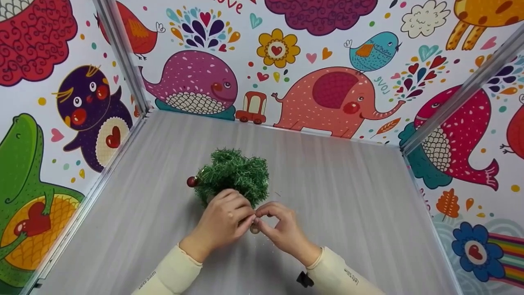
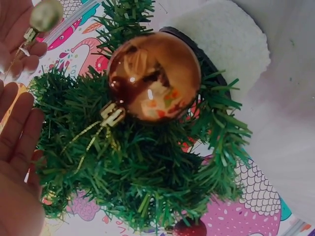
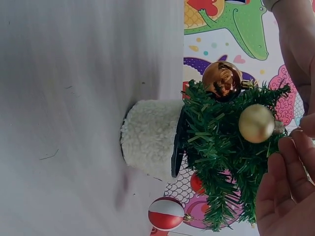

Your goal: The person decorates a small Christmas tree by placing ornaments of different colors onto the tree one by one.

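Observation:
Both hands meet in front of a small tinsel Christmas tree (image 1: pixel 237 170). Between their fingertips hangs a matte gold bauble (image 3: pixel 256 124) with a thin string at its cap. My right hand (image 1: pixel 284 229) pinches the string with thumb and index finger. From the other side, the thumb and index finger of my left hand (image 1: pixel 225 217) pinch it close to the tree's lower branches. A shiny copper bauble (image 2: pixel 155 76) hangs on the tree by a gold cord. A white fleecy pot (image 3: pixel 150 140) with a dark rim holds the tree upright.
On the tree's far side hang a red-and-white bauble (image 3: pixel 166 214) and a plain red bauble (image 3: pixel 197 183). The grey wood-look table (image 1: pixel 352 196) is bounded by cartoon-printed walls (image 1: pixel 311 53) with metal edge rails. A small black piece (image 1: pixel 304 279) shows by the right sleeve.

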Motion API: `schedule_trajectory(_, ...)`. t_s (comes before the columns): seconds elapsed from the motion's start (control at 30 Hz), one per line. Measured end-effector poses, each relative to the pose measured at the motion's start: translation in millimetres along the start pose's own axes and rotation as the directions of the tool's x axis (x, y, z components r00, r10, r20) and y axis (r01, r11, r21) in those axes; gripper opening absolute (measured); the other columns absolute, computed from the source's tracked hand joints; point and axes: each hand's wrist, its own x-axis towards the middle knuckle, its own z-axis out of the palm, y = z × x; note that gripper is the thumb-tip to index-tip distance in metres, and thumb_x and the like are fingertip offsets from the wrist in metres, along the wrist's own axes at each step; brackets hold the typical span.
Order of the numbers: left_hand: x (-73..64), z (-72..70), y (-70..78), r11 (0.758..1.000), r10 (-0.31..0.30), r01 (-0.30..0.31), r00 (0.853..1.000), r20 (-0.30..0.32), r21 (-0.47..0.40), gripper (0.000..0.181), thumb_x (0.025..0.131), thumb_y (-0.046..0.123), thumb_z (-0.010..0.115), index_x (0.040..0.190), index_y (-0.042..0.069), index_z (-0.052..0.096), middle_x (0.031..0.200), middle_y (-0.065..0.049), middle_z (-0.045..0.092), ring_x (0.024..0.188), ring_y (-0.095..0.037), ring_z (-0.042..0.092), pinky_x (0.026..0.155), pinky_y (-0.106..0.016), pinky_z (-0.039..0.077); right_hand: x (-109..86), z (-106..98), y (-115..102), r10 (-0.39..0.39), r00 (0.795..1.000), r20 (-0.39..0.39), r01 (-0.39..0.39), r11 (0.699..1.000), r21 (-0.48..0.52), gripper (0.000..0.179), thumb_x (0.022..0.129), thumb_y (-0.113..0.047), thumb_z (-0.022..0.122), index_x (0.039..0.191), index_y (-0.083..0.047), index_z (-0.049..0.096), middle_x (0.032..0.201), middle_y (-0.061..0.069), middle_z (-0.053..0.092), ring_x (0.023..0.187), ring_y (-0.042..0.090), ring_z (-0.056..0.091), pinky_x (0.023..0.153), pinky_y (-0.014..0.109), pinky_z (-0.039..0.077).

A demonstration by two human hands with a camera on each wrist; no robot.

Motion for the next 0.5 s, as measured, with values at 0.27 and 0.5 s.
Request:
schedule_trajectory(0.27, -2.7, 2.0, -1.3, 1.0, -0.016, 0.016, 1.0, -0.007, -0.007, 0.008, 0.082, 0.019, 0.077, 0.075, 0.016, 0.074, 0.081, 0.006, 0.067, 0.082, -0.015, 0.063, 0.091, -0.037, 0.049, -9.2, 6.2, 19.4, 0.032, 0.999, -0.018, -0.033, 0.999, -0.012, 0.016, 0.086, 0.004, 0.073, 0.091, -0.011, 0.072, 0.094, 0.001, 0.072, 0.086, 0.018, 0.067, 0.069, 0.035, 0.054)
schedule_trajectory(0.5, -4.9, 4.4, 1.3, 0.991, -0.106, 0.1, 0.993, -0.058, -0.094, 0.005, 0.081, 0.017, 0.08, 0.079, 0.017, 0.076, 0.082, 0.009, 0.067, 0.081, -0.013, 0.063, 0.089, -0.037, 0.049, -1.1, 2.7, -1.9, 0.049, 0.999, -0.018, -0.049, 0.999, -0.018, 0.016, 0.085, 0.008, 0.071, 0.089, -0.007, 0.071, 0.092, 0.003, 0.07, 0.082, 0.017, 0.065, 0.068, 0.032, 0.052)
